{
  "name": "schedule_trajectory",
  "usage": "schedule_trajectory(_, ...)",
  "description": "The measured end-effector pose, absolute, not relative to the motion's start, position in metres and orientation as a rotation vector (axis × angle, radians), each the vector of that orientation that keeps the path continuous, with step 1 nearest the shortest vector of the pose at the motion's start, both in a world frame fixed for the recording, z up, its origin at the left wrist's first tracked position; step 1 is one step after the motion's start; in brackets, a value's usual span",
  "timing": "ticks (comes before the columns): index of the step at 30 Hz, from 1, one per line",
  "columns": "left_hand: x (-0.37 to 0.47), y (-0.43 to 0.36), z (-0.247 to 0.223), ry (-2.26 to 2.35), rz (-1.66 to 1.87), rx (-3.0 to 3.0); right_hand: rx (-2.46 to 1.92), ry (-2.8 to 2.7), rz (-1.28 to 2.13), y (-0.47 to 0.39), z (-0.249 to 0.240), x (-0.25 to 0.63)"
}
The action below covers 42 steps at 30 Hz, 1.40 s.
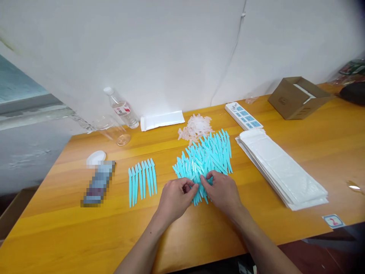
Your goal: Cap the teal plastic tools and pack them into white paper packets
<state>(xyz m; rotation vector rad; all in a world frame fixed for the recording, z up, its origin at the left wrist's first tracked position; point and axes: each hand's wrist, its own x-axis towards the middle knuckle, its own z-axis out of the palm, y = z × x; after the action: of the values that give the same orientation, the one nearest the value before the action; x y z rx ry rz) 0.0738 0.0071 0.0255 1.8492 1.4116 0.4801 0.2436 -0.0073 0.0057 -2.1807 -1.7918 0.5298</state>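
Both hands are held over the near edge of a heap of turquoise knife-shaped plastic sticks (pixel 215 152), spread on a wooden table (pixel 57 232). By the left hand (pixel 177 193), thumb and forefinger are brought close together at the sticks; by the right hand (pixel 224 190), the fingers are bent with thumb and forefinger slightly parted. Whether a stick is gripped by either cannot be told, since part of the heap is hidden by the fingers.

With the heap taken as the dial's centre and twelve toward the wall (pixel 176 53), a row of matching sticks (pixel 143 180) is laid out at nine o'clock, well apart. Farther out on that side, a white lid (pixel 97 157) is partly covered by a pixelated flat item (pixel 98 186). Toward ten, a clear jar (pixel 114 131) is placed beside a labelled water bottle (pixel 123 110); at eleven, a white packet (pixel 162 121) is set near the wall.

At twelve, the heap's far edge is met by a pile of translucent pieces (pixel 196 127). Toward one or two, a power strip (pixel 243 116) is seen, with an open cardboard box (pixel 293 101) beyond. At three, space is taken up by stacked white packets (pixel 281 165), just beside the heap; at four, a label marked 2 (pixel 333 221) is stuck near the table's edge.
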Motion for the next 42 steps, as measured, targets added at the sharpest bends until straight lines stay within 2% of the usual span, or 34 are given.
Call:
schedule_trajectory(7,0.050,0.020,0.026,1.402,0.532,1.774,-2.223,-1.784,0.478,0.001,0.007,0.247)
schedule_trajectory(15,0.054,0.160,0.014,1.726,0.572,2.007,-2.146,-1.731,0.522,0.004,0.008,0.257)
schedule_trajectory(19,0.078,0.206,0.001,1.725,0.530,2.065,-1.902,-1.547,0.751,0.000,0.015,0.270)
schedule_trajectory(22,0.085,0.216,-0.003,1.708,0.518,2.053,-1.644,-1.421,1.132,-0.002,0.023,0.277)
schedule_trajectory(26,0.068,0.199,0.007,1.637,0.556,1.957,-1.415,-1.290,1.509,0.000,0.027,0.277)
schedule_trajectory(29,0.039,0.162,0.020,1.508,0.613,1.813,-1.377,-1.343,1.524,-0.001,0.027,0.267)
schedule_trajectory(33,0.001,0.093,0.028,1.217,0.908,1.160,-1.332,-1.482,1.517,-0.004,0.029,0.249)
schedule_trajectory(36,-0.016,0.046,0.027,1.225,1.033,0.789,-1.311,-1.549,1.560,-0.006,0.030,0.234)
schedule_trajectory(42,-0.028,-0.006,0.023,1.286,1.076,0.674,-1.255,-1.645,1.593,-0.012,0.031,0.215)
